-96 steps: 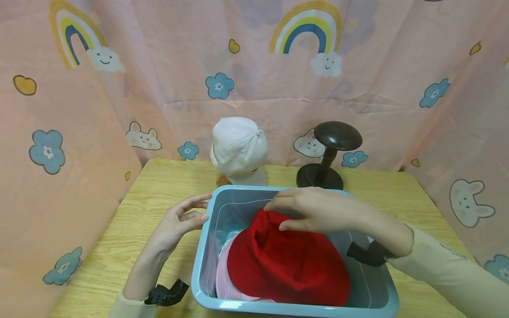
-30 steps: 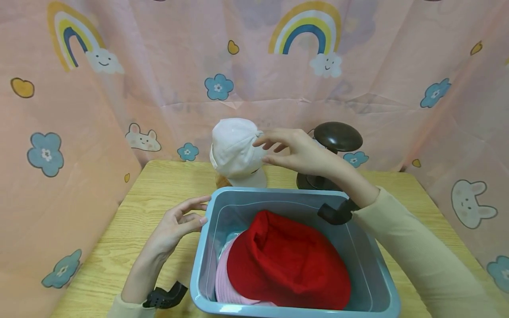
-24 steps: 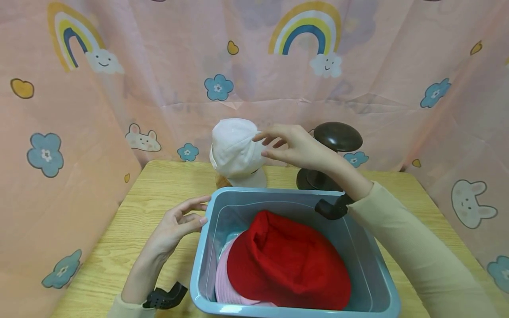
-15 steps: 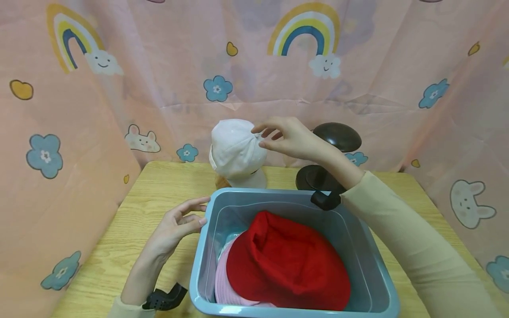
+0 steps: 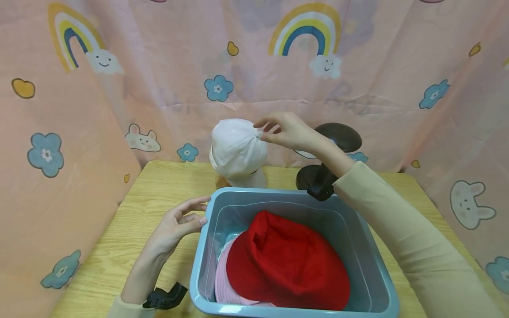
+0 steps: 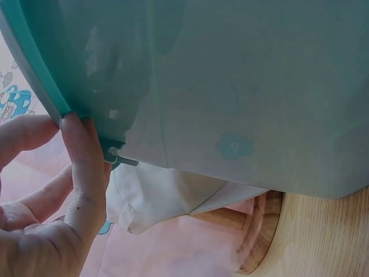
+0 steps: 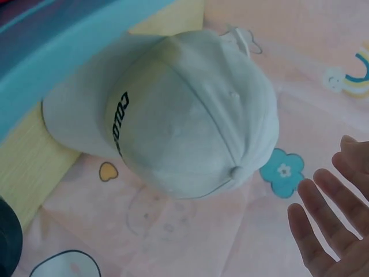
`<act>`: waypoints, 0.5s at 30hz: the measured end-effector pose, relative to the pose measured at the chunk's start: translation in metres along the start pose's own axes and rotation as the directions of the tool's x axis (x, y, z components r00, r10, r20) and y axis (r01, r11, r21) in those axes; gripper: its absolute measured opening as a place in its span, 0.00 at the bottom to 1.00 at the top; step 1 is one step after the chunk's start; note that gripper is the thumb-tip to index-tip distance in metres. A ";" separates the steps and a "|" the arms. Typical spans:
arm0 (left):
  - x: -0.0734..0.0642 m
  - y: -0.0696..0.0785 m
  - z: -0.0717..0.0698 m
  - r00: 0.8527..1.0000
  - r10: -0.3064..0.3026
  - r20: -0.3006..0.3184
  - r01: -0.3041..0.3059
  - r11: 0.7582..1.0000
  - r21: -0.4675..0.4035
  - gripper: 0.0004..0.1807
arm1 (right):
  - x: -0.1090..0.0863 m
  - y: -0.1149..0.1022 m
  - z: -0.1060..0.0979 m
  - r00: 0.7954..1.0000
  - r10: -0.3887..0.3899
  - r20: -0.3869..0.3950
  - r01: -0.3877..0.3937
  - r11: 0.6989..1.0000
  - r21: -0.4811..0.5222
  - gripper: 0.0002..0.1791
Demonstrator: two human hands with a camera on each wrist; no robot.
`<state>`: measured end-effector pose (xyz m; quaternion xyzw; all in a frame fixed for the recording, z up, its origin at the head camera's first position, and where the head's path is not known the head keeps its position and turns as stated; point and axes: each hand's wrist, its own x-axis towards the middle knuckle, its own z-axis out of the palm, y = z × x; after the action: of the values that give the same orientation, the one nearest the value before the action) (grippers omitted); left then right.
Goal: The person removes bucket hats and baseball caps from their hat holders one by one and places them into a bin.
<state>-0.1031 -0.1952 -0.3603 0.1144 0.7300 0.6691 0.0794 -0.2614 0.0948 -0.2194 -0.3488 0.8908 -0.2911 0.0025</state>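
Observation:
My left hand [image 5: 175, 232] pinches the left rim of a blue plastic tub [image 5: 391, 291], thumb and fingertips at its edge. Inside the tub lies a crumpled red hat [image 5: 294, 265], partly covering a pink hat [image 5: 232, 282]. Behind the tub a white baseball cap [image 5: 236, 148] sits tilted on a wooden stand [image 6: 262, 231], brim down toward the tub. My right hand [image 5: 286, 130] reaches over the tub with loosely bent fingers, the fingertips overlapping the cap's top button in the head view. In the right wrist view those fingers [image 7: 323, 222] stand apart from the cap.
Right of the cap stands a dark, round-topped hat stand [image 5: 338, 136], partly hidden by my right forearm. The wooden table [image 5: 167, 181] carries everything. A pink printed curtain [image 5: 159, 53] hangs behind it and along both sides.
My right hand has left the red hat in the tub and moved up and back to the white cap's top. My left hand has stayed at the tub's rim.

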 end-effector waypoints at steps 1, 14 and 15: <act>0.000 0.000 0.000 1.000 0.001 0.000 -0.001 1.000 0.001 0.28 | 0.002 0.001 -0.001 1.000 0.002 0.002 -0.002 1.000 -0.008 0.21; -0.001 0.001 0.000 1.000 0.012 0.008 -0.012 1.000 -0.011 0.28 | 0.024 0.008 -0.001 0.997 0.031 0.064 -0.022 0.989 -0.149 0.20; -0.001 0.001 -0.001 1.000 0.012 0.008 -0.012 1.000 -0.014 0.28 | 0.025 0.009 -0.001 0.997 0.037 0.070 -0.025 0.987 -0.162 0.20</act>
<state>-0.1022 -0.1959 -0.3592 0.1209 0.7244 0.6741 0.0793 -0.2863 0.0852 -0.2185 -0.3443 0.9160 -0.2055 0.0113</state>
